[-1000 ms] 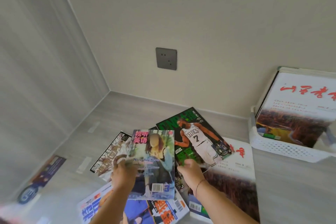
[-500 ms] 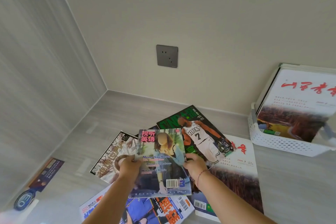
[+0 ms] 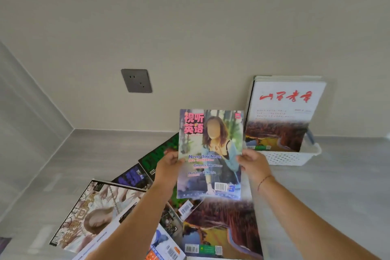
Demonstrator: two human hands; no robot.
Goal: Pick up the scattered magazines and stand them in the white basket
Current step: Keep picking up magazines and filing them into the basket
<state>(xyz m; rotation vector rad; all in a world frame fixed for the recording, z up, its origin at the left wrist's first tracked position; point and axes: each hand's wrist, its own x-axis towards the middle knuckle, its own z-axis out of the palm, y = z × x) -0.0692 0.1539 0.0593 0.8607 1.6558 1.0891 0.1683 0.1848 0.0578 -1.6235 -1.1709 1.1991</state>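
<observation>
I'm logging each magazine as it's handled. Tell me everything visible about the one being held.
The held magazine is a thin glossy issue, upright, cover facing the camera: pink Chinese title, a seated figure, "Never Say Never", a barcode and blue "3" at the bottom. The left hand and right hand grip its side edges, raised above the floor pile, left of the white basket.

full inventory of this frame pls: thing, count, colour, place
held magazine with pink title: 1, blue-green cover, upright in both hands, above the pile
scattered magazines on the floor: at least 5, mixed colours, overlapping, bottom centre and left
white perforated plastic basket: 1, white, on the floor by the wall, right
white magazine with red title: 1 in front, more behind it, standing in the basket
grey wall socket: 1, on the beige wall
left hand: grips the held magazine's left edge
right hand: grips its right edge
</observation>
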